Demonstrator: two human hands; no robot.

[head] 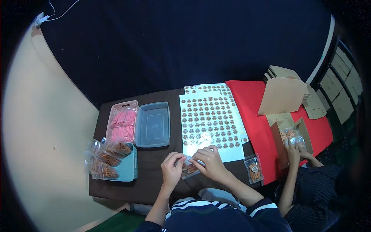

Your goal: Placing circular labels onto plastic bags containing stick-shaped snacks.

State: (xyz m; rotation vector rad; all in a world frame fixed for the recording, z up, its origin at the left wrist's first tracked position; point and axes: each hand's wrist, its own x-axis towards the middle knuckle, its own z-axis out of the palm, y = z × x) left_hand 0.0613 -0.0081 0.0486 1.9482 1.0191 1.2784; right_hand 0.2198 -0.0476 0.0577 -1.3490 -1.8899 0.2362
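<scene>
Between my two hands is a clear plastic bag of brown stick snacks [189, 169] with a round sticker, held over the near edge of the dark tablecloth. My left hand [173, 169] pinches the bag's top edge at its left, thumb against fingers. At the right part of the same edge, my right hand [209, 163] grips with thumb and fingers. Just beyond lies a white sheet of round brown stickers [208, 121], over more such sheets. Another stickered bag of sticks [254, 169] lies to the right of my right hand.
At left, a blue basket [135, 162] holds bagged brown sticks; behind it are a pink basket [110, 121] with pink packets and a bluish plastic tray [153, 124]. At right, a co-worker's hands [294, 150] touch bags inside an open cardboard box [278, 145] on red cloth, near stacked cardboard [282, 94].
</scene>
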